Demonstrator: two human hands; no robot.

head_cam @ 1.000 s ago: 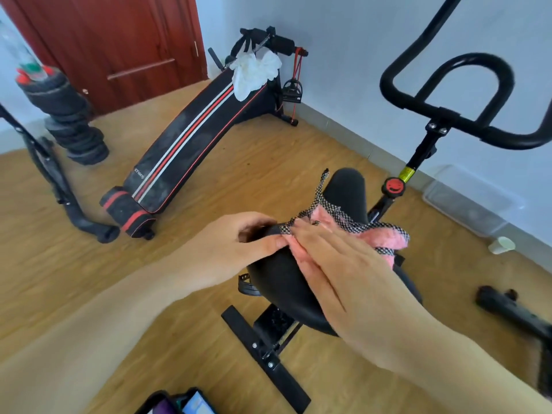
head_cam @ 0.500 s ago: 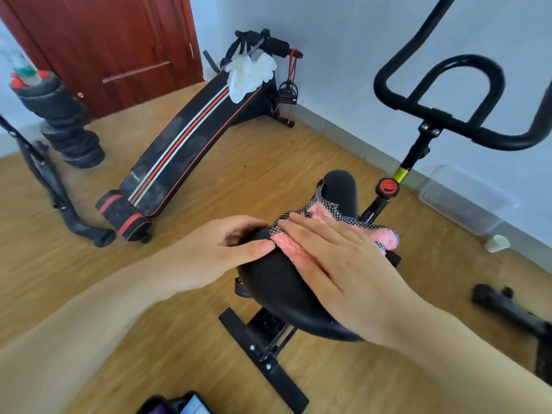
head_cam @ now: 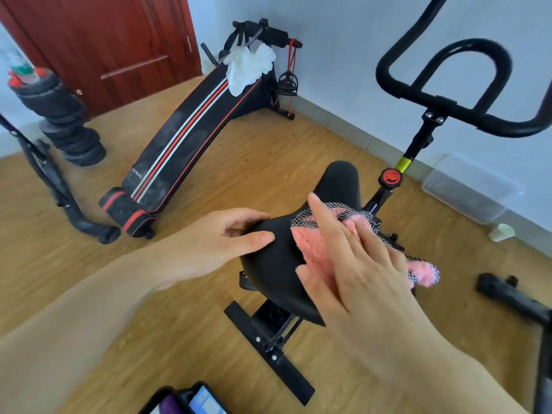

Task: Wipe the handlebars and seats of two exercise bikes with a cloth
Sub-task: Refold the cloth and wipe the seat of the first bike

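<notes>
A black bike seat (head_cam: 277, 264) fills the middle of the head view. On it lies a pink cloth (head_cam: 313, 246) with a black-and-white checked edge. My right hand (head_cam: 355, 264) presses the cloth flat onto the seat's right half, fingers straight. My left hand (head_cam: 221, 240) grips the seat's left rear edge, thumb on top and fingers curled under. The bike's black handlebars (head_cam: 448, 85) rise at the upper right on a black post with a red knob (head_cam: 390, 176).
A black sit-up bench (head_cam: 185, 138) with red and white stripes and a white cloth (head_cam: 248, 67) stands behind, by a red door. Stacked black weights (head_cam: 59, 121) and a second frame (head_cam: 53, 186) are at left. A clear box (head_cam: 469, 189) and paper cup (head_cam: 503, 232) sit by the wall.
My right hand has slid the cloth toward the seat's right side and rear; the cloth now hangs over the right edge. My left hand keeps its hold on the seat.
</notes>
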